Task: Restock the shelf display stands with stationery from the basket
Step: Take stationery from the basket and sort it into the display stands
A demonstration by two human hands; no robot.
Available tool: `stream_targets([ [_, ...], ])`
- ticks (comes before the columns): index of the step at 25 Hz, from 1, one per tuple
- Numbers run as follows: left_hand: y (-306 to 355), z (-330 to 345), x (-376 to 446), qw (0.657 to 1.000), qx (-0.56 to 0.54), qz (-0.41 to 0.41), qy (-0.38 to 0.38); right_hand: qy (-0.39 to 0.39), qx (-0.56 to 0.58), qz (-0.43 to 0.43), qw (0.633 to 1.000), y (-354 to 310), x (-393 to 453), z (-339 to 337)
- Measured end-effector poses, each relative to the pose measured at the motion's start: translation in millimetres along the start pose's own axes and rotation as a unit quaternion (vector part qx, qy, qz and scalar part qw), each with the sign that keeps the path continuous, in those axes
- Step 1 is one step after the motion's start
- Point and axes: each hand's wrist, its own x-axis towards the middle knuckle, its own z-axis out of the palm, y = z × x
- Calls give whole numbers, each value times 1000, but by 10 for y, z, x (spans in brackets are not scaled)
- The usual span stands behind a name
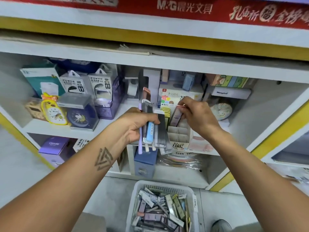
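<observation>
Left hand grips a fanned bunch of slim plastic lead-refill cases. Right hand pinches one pinkish case by its top over the white divided cardboard display stand. Likely light, stiff, slippery; hold by edges. White mesh plastic basket below, on the floor.

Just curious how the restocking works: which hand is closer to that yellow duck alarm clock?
Left. The left hand, gripping a bundle of packs, is right of the yellow duck alarm clock; the right hand is farther right, over the divided stand.

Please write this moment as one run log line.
left hand: holds lead cases | right hand: puts pink case into display stand | basket: still stocked
</observation>
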Motion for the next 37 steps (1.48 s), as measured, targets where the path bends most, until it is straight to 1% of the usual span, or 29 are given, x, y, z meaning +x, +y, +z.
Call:
stream_targets([
  [2, -25, -7, -37, 1000, -9, -8, -7, 3, 27, -2, 1000, -8, 9, 33],
  [4, -49, -6, -86, 1000, -17, -12, -14, -6, 27, -8, 1000, -12, -7, 86],
  [8, -71, 7, -154, 999, -43, -10, -10, -38, -34, -8, 999, 8, -53, 154],
  [11, -66, 33, -153, 998, -52, -12, -16, -21, -143, -36, 989, 9, -53, 106],
  [12, -62, 52, -152, 998, -49, -15, -23, -4, -156, -35, 987, -27, -56, 74],
  [13, -53, 71, -145, 998, -44, -16, -34, 13, -133, -26, 991, -85, -61, 46],
  [14, -45, 89, -138, 998, -39, -18, -46, 21, -70, -1, 997, -147, -61, 26],
  [15, -34, 100, -125, 997, -38, -18, -57, 13, 28, 46, 998, -212, -53, 16],
  [16, -25, 107, -114, 997, -39, -18, -68, -15, 149, 107, 983, -271, -48, 7],
  [17, -24, 110, -104, 996, -40, -18, -78, -46, 255, 167, 951, -322, -60, -20],
  [18, -29, 108, -101, 995, -41, -18, -85, -73, 324, 206, 920, -345, -79, -51],
  [19, -32, 105, -96, 995, -40, -19, -90, -101, 361, 223, 900, -347, -107, -78],
  [21, -35, 112, -97, 994, -41, -22, -99, -142, 386, 221, 884, -349, -186, -108],
  [23, -39, 138, -118, 993, -39, -23, -106, -156, 421, 212, 868, -381, -278, -94],
  [26, -39, 166, -187, 992, -56, -26, -113, -126, 479, 236, 836, -462, -360, -122],
  [29, -23, 117, -258, 989, -83, -39, -115, -82, 497, 246, 828, -521, -358, -155],
  [32, -8, 53, -251, 990, -108, -41, -84, -61, 516, 266, 812, -544, -327, -169],
  [33, -1, 37, -232, 991, -106, -36, -66, -56, 513, 272, 813, -542, -310, -171],
  [34, 7, 22, -214, 993, -102, -30, -47, -42, 495, 277, 822, -530, -289, -177],
  [36, 31, -10, -171, 995, -93, -20, -13, 16, 443, 281, 851, -479, -221, -210],
  [37, 42, -28, -155, 996, -90, -17, 1, 50, 432, 277, 857, -443, -183, -236],
])
